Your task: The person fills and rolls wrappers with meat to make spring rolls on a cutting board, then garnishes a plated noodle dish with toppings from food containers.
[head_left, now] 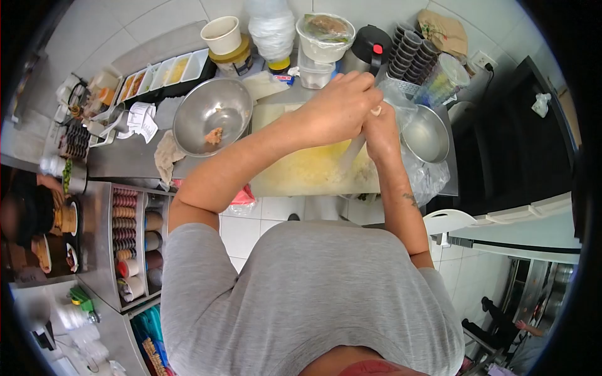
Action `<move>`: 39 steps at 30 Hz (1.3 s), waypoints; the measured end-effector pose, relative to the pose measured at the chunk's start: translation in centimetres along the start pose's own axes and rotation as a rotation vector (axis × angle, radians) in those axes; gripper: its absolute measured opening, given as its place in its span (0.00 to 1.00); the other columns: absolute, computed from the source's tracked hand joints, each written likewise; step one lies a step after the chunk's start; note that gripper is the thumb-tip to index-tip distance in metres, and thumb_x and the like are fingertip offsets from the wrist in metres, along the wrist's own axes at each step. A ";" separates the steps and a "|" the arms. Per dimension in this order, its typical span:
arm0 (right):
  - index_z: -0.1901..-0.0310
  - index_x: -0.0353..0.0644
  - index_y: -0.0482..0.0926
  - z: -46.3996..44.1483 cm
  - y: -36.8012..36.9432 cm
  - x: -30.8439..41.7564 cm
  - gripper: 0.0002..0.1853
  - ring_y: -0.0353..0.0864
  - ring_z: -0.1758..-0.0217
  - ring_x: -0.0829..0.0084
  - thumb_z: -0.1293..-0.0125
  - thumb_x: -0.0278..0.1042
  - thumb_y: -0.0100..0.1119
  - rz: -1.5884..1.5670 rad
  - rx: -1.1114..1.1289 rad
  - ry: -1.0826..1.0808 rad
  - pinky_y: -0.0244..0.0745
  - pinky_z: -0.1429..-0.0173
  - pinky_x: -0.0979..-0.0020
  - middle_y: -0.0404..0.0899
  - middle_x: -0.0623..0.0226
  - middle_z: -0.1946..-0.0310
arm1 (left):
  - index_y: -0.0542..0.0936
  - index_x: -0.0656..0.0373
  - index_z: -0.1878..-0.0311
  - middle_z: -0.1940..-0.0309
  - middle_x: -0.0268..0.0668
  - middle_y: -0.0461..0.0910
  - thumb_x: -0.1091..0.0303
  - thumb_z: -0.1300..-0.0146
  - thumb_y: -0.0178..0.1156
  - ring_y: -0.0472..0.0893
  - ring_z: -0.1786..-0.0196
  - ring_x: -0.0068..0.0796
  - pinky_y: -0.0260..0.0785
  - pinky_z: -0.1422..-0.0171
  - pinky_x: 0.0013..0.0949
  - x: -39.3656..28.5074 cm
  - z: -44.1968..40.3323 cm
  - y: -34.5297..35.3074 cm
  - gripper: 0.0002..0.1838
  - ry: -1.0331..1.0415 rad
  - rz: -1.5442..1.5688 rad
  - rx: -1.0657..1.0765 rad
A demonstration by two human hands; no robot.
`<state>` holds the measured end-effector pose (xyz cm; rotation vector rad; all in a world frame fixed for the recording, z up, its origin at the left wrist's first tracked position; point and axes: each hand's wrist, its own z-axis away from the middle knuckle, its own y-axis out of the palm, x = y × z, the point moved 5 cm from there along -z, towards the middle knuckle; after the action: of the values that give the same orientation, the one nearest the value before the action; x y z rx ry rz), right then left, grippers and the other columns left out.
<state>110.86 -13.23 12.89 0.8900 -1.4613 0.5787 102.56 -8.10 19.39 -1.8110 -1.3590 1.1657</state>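
Note:
My left hand (345, 108) and my right hand (381, 133) meet above the cutting board (276, 178), both closed. The fingers of the left curl over the top of the right fist. A small whitish end (376, 111) shows between them. Below the fists hangs a pale, blurred strip (353, 153), its kind unclear. Yellow stains and wet residue mark the pale board. To the left is a steel mixing bowl (188, 119) with a lump of pinkish minced meat (214, 136) inside.
A steel pan (426, 135) and clear plastic bags (433, 178) lie to the right. Behind stand a thermos jug (365, 53), stacked black cups (407, 53), a wrapped tub (325, 47) and a tray of toppings (164, 72). A cloth (168, 156) hangs at the counter's edge.

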 end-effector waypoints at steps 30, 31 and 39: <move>0.80 0.41 0.69 8.1 -7.1 3.0 0.18 0.58 0.78 0.86 0.41 0.34 0.69 0.289 -0.155 -0.065 0.57 0.75 0.77 0.64 0.81 0.83 | 0.81 0.62 0.67 0.68 0.36 0.77 0.84 0.53 0.46 0.76 0.57 0.30 0.67 0.48 0.32 2.5 -10.7 15.2 0.15 -0.225 0.897 0.058; 0.80 0.41 0.69 7.8 -7.3 2.8 0.17 0.59 0.78 0.87 0.40 0.34 0.68 0.295 -0.160 -0.043 0.57 0.75 0.77 0.64 0.81 0.83 | 0.80 0.63 0.67 0.67 0.35 0.76 0.85 0.54 0.46 0.75 0.57 0.29 0.66 0.48 0.31 1.8 -9.6 11.9 0.15 -0.229 0.972 0.015; 0.78 0.41 0.71 4.5 -4.4 2.4 0.14 0.64 0.81 0.86 0.39 0.34 0.65 0.105 -0.020 -0.089 0.57 0.79 0.77 0.68 0.78 0.84 | 0.80 0.61 0.64 0.57 0.36 0.73 0.87 0.50 0.48 0.73 0.48 0.33 0.65 0.45 0.34 -4.1 -0.3 2.2 0.14 0.170 0.283 -0.298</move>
<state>111.92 -19.81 14.11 0.8362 -1.5995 0.6076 103.41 -12.65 18.88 -2.3194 -1.2578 0.9540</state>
